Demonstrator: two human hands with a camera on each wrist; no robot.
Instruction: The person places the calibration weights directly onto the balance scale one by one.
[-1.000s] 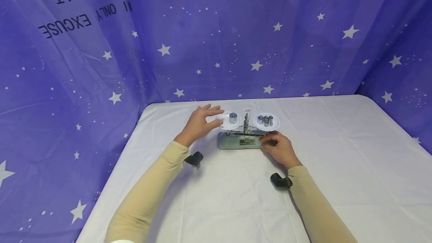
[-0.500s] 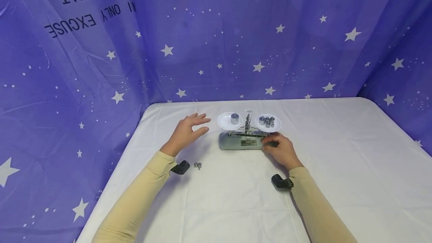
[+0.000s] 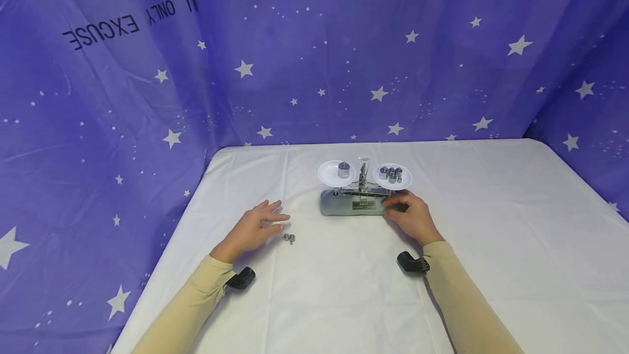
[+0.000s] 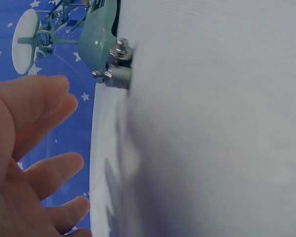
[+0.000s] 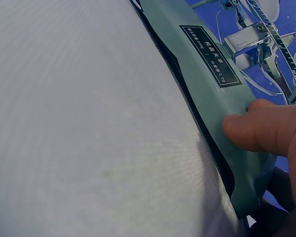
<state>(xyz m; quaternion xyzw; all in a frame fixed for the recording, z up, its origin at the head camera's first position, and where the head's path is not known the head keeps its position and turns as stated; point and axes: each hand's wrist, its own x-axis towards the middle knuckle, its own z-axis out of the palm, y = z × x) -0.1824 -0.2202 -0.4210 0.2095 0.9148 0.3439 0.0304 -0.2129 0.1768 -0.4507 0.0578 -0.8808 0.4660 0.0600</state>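
A green-based balance scale [image 3: 339, 206] stands on the white cloth. Its left pan [image 3: 327, 175] bears one large metal weight [image 3: 343, 170]; several smaller weights [image 3: 391, 175] are grouped on the right pan [image 3: 405, 183]. My right hand [image 3: 411, 218] grips the right end of the base, thumb [image 5: 246, 129] on the green front and other fingers curled behind it. To the left, my left hand [image 3: 251, 229] holds nothing, fingers spread and relaxed. Just beyond its fingertips, small metal weights [image 4: 119, 77] stand close together on the cloth.
A white cloth [image 3: 334, 299] covers the table. Behind and at the sides hang purple curtains [image 3: 304, 70] with white stars and lettering. Each wrist carries a black camera, one on the left wrist [image 3: 242, 278] and one on the right wrist [image 3: 411, 263], both jutting inward over the cloth.
My left hand has left the left pan's edge and come down and leftward beside the small weights, which its wrist camera had mostly hidden. The right hand keeps its grip on the base.
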